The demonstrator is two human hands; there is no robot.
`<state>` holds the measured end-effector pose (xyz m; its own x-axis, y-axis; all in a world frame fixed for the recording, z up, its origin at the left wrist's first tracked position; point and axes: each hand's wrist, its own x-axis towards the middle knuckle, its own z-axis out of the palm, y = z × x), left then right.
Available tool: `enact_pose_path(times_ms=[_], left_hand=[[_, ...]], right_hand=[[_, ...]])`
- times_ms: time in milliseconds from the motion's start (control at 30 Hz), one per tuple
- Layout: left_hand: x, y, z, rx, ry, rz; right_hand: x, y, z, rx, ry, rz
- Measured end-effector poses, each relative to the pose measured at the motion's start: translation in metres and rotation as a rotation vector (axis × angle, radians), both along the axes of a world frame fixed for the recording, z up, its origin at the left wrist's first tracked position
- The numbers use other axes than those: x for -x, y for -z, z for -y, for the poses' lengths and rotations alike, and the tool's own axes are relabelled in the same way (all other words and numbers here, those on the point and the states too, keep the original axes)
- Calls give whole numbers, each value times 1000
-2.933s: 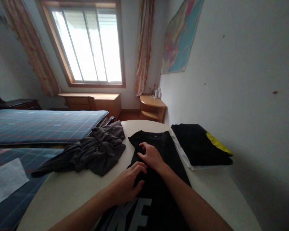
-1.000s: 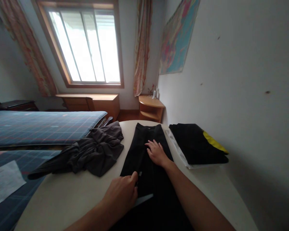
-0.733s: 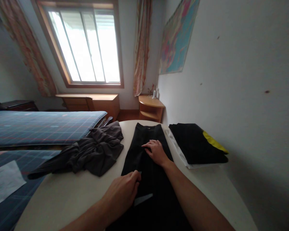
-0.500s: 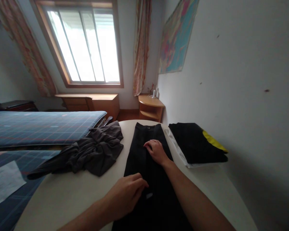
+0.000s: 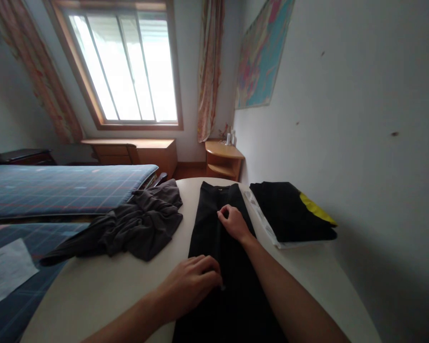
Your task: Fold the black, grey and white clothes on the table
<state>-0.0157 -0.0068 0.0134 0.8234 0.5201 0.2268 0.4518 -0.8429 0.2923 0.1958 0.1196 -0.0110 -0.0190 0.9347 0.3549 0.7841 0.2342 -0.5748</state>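
Observation:
A long black garment (image 5: 205, 226) lies lengthwise on the white round table (image 5: 128, 290), with a small label at its far end. My right hand (image 5: 234, 223) is closed in a pinch on the cloth, right of the garment's middle line. Nearer to me, my left hand (image 5: 195, 281) is closed too, thumb and fingers together on the black cloth. A raised crease runs between the two hands. The near end of the garment passes out of the picture, and my right forearm covers part of its right side.
A crumpled dark grey garment (image 5: 143, 221) hangs over the table's left edge. At the right, folded black clothing (image 5: 282, 214) with a yellow patch lies on something white. A plaid mattress (image 5: 67, 190) and a paper sheet (image 5: 9, 269) are left; a wall (image 5: 361, 166) bounds the right.
The garment's left edge has shifted to the right, with a fold now standing between the hands. My right hand's fingers have drawn into a pinch; the left hand has moved slightly.

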Motion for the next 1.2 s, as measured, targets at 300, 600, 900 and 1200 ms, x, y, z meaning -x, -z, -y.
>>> enact_pose_path(times_ms=[300,600,900,1200], left_hand=[[-2,-11,14,203,67,-97],[-3,-12,13,149,104,6],[4,1,7,184,-33,-129],[-3,3,1,94,-188,-49]], right_hand=[[-2,1,5,-1,-63,116],[-6,-39,14,306,-179,321],[4,-29,14,206,-39,353],[8,-1,6,140,-75,369]])
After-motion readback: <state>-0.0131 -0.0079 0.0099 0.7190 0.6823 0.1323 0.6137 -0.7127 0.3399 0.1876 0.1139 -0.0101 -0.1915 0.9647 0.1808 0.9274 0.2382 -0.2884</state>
